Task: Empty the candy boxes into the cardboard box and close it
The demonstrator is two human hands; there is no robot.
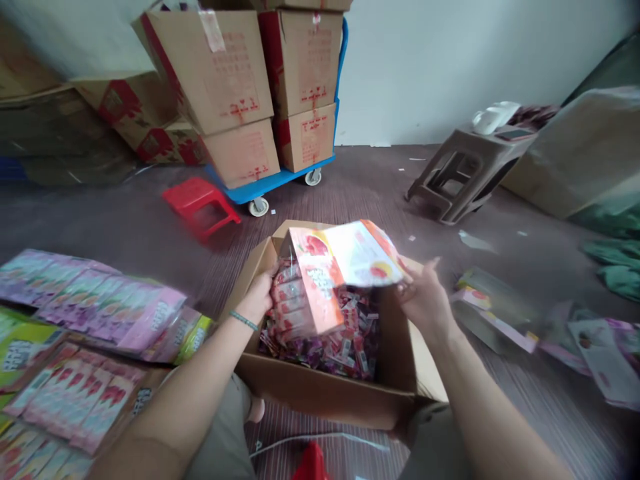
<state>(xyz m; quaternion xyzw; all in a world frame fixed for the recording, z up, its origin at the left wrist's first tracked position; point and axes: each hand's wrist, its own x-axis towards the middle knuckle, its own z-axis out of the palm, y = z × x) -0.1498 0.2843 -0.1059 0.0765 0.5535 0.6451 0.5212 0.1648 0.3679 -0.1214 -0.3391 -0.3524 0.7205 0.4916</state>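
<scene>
Above an open cardboard box (pixel 320 393), my left hand (pixel 261 291) grips the left side of a see-through plastic pack of pink sachets (pixel 291 303). An orange printed card (pixel 323 283) runs along the pack's front. A white-and-orange card flap (pixel 367 253) spreads out to the right from it. My right hand (pixel 426 299) has its thumb and fingers at that flap's right corner, with the other fingers partly raised. Many small purple and red wrapped pieces (pixel 353 337) fill the box below. The pack hides some of them.
Flat packs of sachets (pixel 110 303) lie at left. A blue trolley (pixel 280 180) carries stacked cartons (pixel 235 80). A red stool (pixel 200 203) is beside it. At right stand a grey stool (pixel 460 163) holding a white mug (pixel 495 118), and see-through packaging (pixel 495 310) on the floor.
</scene>
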